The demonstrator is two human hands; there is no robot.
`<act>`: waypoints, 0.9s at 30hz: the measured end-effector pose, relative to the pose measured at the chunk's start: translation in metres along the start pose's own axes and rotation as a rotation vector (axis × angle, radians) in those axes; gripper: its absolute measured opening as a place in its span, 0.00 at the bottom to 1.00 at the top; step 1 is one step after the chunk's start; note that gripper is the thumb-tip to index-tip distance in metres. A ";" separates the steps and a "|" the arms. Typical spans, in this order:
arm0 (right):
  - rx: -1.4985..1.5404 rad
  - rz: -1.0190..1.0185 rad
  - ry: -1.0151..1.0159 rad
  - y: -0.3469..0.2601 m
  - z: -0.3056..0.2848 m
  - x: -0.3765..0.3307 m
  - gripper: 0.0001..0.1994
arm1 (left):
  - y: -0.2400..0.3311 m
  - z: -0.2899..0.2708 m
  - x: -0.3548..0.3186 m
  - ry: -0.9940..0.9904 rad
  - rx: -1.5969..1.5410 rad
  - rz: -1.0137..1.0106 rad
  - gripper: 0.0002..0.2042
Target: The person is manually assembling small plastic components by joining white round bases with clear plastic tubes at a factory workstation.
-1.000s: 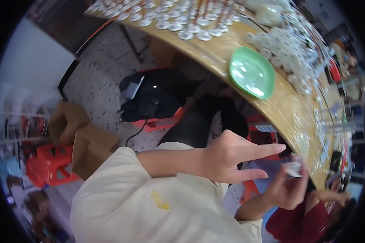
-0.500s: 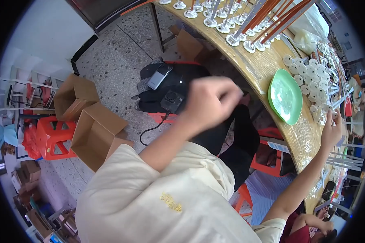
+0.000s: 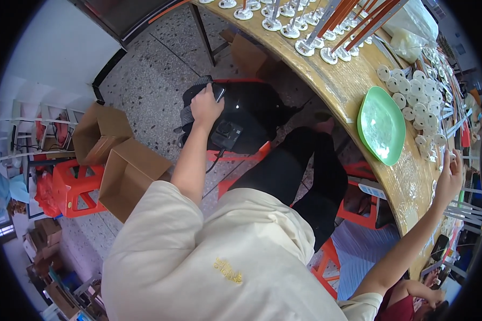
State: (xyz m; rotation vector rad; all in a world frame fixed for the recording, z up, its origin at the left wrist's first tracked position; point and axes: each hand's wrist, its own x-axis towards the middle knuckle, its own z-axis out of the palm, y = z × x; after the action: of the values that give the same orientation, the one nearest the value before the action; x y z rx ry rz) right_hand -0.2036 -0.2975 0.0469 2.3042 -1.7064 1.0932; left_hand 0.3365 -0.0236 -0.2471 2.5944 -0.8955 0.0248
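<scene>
My left hand (image 3: 206, 108) is closed round a dark mobile phone (image 3: 219, 92), whose right part shows past my fingers. It is over a black cloth-like item (image 3: 251, 104) on a red stool, beside a small black camera-like box (image 3: 227, 134) with a cable. Out to the right, my right hand (image 3: 450, 179) pinches a small white round disc (image 3: 452, 157) at its fingertips, above the table's edge. Several similar white discs (image 3: 419, 107) lie heaped just beyond it. Nearer to me on the table sits a green plate (image 3: 396, 152) with a shiny inside.
Upright strips on white round bases (image 3: 304, 48) crowd the far side of the curved wooden table (image 3: 340, 96). Open cardboard boxes (image 3: 136, 171) and a red stool (image 3: 75, 184) stand at left. Another person's arm (image 3: 420, 291) shows at lower right.
My left hand has moved left from in front of my body to the stool and taken hold of the phone. My right hand keeps its disc and has shifted slightly in the picture.
</scene>
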 end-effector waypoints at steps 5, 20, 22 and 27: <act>0.092 0.054 0.021 -0.009 -0.009 -0.009 0.14 | 0.004 -0.008 -0.001 0.000 -0.023 0.002 0.27; 0.043 -0.007 0.033 -0.014 0.022 -0.005 0.16 | -0.005 0.003 -0.002 0.085 -0.075 0.052 0.29; 0.162 0.030 0.138 -0.024 0.016 -0.009 0.16 | -0.004 0.003 -0.003 0.088 -0.077 0.049 0.29; 0.276 0.066 0.249 -0.007 -0.004 -0.004 0.17 | -0.004 0.004 -0.003 0.090 -0.074 0.047 0.29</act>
State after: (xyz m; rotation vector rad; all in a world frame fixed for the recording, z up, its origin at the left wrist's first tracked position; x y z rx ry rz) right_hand -0.1998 -0.2899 0.0504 2.1494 -1.6356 1.6443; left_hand 0.3362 -0.0205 -0.2521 2.4830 -0.9075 0.1186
